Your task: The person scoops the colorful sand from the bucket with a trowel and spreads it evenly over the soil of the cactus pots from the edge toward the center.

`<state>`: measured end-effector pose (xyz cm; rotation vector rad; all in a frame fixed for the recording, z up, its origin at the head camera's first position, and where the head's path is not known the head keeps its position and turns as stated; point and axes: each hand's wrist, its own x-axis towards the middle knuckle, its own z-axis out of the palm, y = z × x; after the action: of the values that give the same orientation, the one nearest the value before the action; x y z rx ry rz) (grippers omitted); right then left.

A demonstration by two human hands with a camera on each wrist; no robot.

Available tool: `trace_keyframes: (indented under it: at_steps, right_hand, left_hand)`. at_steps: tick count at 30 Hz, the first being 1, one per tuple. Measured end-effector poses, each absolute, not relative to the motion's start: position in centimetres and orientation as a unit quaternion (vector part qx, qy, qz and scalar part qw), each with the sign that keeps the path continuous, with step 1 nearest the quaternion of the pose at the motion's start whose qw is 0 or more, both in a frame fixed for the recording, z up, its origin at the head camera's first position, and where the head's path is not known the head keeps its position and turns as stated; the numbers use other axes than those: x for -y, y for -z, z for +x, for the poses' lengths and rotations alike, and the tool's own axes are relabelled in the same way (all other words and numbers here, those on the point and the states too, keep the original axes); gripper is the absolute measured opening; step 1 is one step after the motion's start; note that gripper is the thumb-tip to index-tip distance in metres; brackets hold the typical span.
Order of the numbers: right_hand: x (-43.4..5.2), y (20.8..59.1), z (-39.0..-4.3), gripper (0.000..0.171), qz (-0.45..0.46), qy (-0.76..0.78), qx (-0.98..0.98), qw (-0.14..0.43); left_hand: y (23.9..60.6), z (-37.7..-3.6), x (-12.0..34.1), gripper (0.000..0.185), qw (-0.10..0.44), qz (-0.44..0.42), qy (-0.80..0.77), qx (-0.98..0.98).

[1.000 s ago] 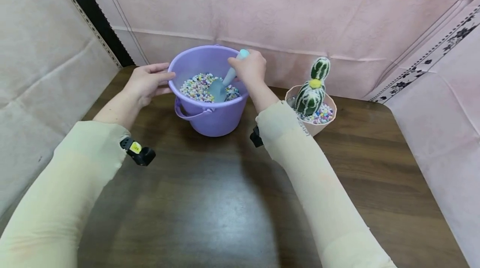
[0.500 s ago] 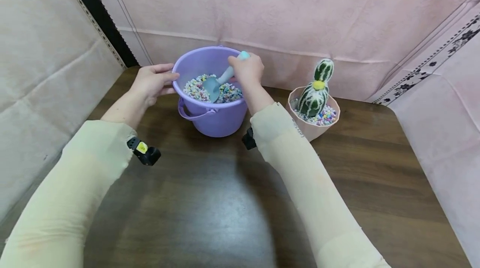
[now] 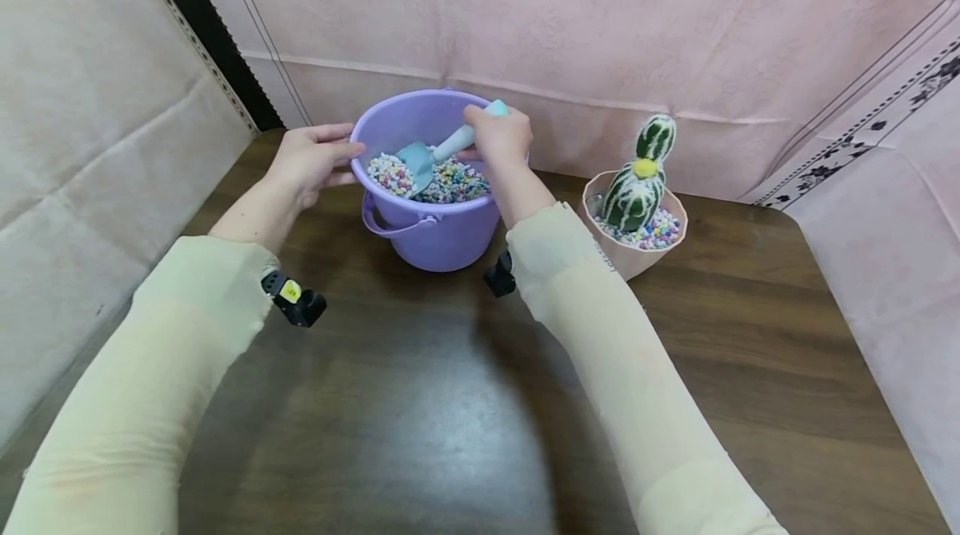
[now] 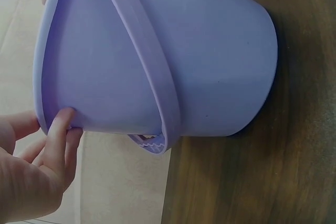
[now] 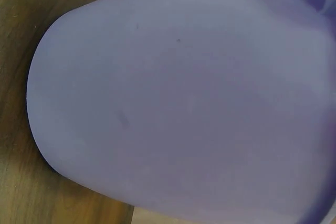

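Fingers of the right hand (image 3: 501, 135) grip the blue plastic scoop (image 3: 454, 142), slanting near-left; the left hand (image 3: 303, 160) pinches the round purple plastic bucket (image 3: 442, 240).

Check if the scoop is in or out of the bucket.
In: the scoop touches beads inside the bucket, its blade below the rim.
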<state>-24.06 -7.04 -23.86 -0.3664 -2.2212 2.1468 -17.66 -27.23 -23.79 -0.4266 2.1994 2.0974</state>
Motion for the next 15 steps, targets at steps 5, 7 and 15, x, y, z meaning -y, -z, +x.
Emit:
trace_keyframes:
  at_steps: [5,7,15]
  right_hand:
    - [6.6,23.6,-23.9,0.014,-0.136,-0.706,0.695,0.007]
    - [6.5,23.4,-23.8,0.016,-0.142,-0.72,0.68,0.002]
    - [6.1,22.7,-23.1,0.016,-0.141,-0.773,0.618,-0.02]
  left_hand:
    - [23.7,-17.8,26.9,0.057,0.038,-0.138,-0.675,-0.724]
    - [23.7,-17.9,26.9,0.057,0.039,-0.139,-0.672,-0.726]
    - [23.6,-17.9,27.1,0.055,0.041,-0.142,-0.659,-0.737]
